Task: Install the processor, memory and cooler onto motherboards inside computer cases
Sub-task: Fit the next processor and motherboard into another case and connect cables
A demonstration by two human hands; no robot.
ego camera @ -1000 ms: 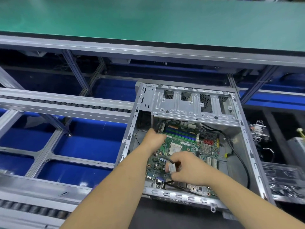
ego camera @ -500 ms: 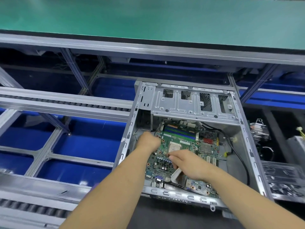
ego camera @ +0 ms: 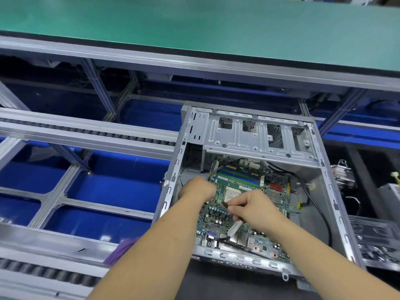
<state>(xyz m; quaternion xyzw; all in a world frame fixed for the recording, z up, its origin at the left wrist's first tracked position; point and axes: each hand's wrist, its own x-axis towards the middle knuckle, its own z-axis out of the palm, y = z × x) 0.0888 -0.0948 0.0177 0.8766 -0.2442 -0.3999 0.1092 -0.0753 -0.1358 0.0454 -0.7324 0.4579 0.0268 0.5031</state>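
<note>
Both grips are down inside the open case: the right hand (ego camera: 258,207) has its fingers curled, pinching a small dark connector (ego camera: 225,205) between fingertips just below the processor socket (ego camera: 232,194), while a flat pale grey ribbon connector (ego camera: 234,228) sticks out from under the palm. Whether the left hand (ego camera: 198,189) is gripping anything I cannot tell; it sits knuckles-up with fingers bent at the left edge of the motherboard (ego camera: 244,204), its fingertips hidden.

Farthest beyond the case runs a wide, smooth green desk (ego camera: 194,29) edged in black and grey aluminium. Left of the case lie ribbed roller rails (ego camera: 86,133) on square aluminium framing over glossy blue panels (ego camera: 116,187).

The computer case (ego camera: 337,217) itself is bare stamped sheet steel, boxy, with a perforated, slotted drive bay plate (ego camera: 257,137) across its far end. The motherboard lies flat on the case floor, green and crowded with small cylindrical capacitors. At the board's far side sit long parallel memory slots (ego camera: 238,175), blue and green. A red finned heatsink (ego camera: 276,187) sits right of the socket, above a square silver meshed one (ego camera: 274,196). A thin black cable (ego camera: 311,202) loops along the case's right wall. Outside the case to the right rests a finned metal cooler (ego camera: 344,176).
</note>
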